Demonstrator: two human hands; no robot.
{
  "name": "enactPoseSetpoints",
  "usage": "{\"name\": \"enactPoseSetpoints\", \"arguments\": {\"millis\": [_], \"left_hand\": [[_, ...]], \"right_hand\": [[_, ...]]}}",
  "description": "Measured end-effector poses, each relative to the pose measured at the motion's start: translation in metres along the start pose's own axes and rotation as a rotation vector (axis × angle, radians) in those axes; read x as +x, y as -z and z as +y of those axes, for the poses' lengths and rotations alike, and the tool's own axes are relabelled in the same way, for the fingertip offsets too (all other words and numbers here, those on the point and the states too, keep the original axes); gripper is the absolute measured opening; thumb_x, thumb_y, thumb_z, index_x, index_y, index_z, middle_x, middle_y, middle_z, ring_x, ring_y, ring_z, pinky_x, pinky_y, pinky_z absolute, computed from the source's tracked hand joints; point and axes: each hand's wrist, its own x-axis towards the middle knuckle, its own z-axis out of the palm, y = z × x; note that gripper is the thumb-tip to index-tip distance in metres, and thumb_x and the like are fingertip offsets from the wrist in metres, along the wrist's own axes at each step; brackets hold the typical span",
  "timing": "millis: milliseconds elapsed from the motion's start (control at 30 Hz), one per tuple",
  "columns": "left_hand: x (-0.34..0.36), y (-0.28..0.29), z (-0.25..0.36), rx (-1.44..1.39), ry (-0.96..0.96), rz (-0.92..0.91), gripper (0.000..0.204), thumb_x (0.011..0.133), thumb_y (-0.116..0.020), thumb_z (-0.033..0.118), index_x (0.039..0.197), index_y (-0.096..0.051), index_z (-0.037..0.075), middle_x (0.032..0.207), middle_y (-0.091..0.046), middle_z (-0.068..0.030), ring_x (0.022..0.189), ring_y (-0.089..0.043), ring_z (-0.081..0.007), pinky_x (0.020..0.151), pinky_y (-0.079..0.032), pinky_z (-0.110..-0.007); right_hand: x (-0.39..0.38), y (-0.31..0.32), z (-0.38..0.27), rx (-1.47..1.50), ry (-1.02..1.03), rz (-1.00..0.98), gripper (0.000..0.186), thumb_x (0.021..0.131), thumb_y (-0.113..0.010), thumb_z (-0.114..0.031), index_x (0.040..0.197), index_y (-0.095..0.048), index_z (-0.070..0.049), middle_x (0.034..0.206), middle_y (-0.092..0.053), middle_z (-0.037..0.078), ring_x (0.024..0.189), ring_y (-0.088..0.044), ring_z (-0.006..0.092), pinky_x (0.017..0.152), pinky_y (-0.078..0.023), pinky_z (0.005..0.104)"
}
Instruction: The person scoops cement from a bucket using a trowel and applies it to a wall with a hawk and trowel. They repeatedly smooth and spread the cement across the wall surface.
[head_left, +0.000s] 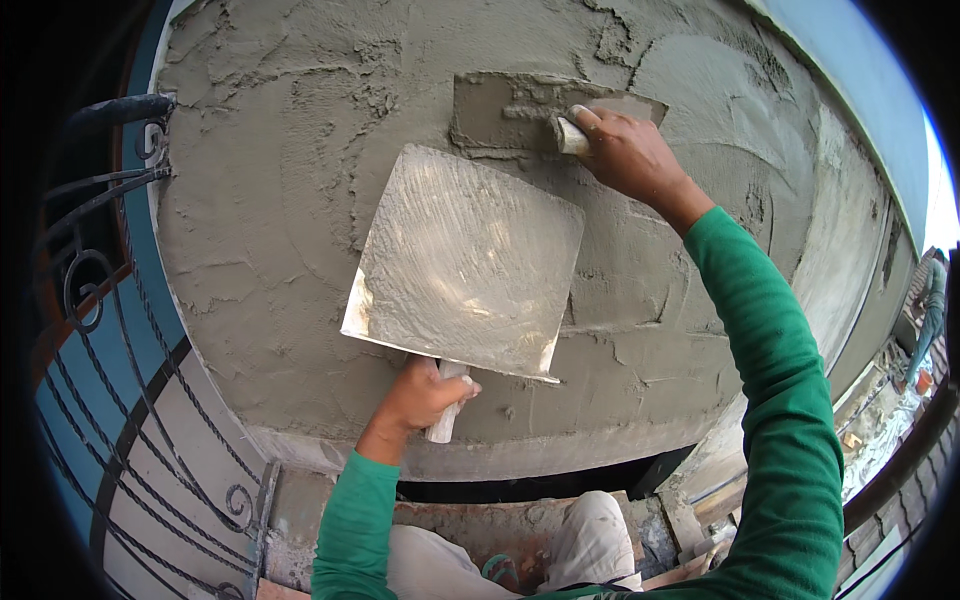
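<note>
My left hand (420, 390) grips the pale handle (445, 420) beneath a square plasterer's hawk (465, 260), whose flat face carries a thin grey film of mortar and faces toward me in front of the wall. My right hand (625, 160) is closed on the light handle of a rectangular float (515, 105), which lies against the wet, rough grey mortar on the wall (260, 210) above and right of the hawk. Part of the float's face is smeared with mortar, and my right fingertips are partly hidden round the handle.
A black wrought-iron railing (150, 420) stands at the left beside a blue wall (75, 400). Below are a dark gap, a ledge and my knees. At the far right another person (930, 310) works near debris (885, 440) and a dark rail (910, 450).
</note>
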Motion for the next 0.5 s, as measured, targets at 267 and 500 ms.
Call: {"name": "enactPoseSetpoints", "arguments": {"millis": [267,500], "left_hand": [[0.031,0.004,0.014,-0.150,-0.049,-0.050,0.033,0.084,-0.070,0.002,0.114,-0.059,-0.001,0.086,-0.063,-0.0084,0.064,-0.061,-0.0171,0.056,-0.051,-0.033],[0.032,-0.006,0.028,-0.139,0.008,-0.066,0.035,0.081,-0.070,0.002,0.114,-0.058,0.000,0.085,-0.060,-0.0079,0.064,-0.060,-0.0170,0.056,-0.050,-0.034]], "right_hand": [[0.054,0.016,0.023,-0.031,0.005,0.002,0.036,0.090,-0.070,-0.018,0.123,-0.064,-0.007,0.101,-0.073,0.017,0.097,-0.071,0.0373,0.083,-0.057,0.0496],[0.117,0.023,0.068,0.013,-0.073,0.050,0.037,0.090,-0.070,-0.022,0.124,-0.068,-0.008,0.103,-0.074,0.019,0.096,-0.072,0.0381,0.087,-0.057,0.0474]]}}
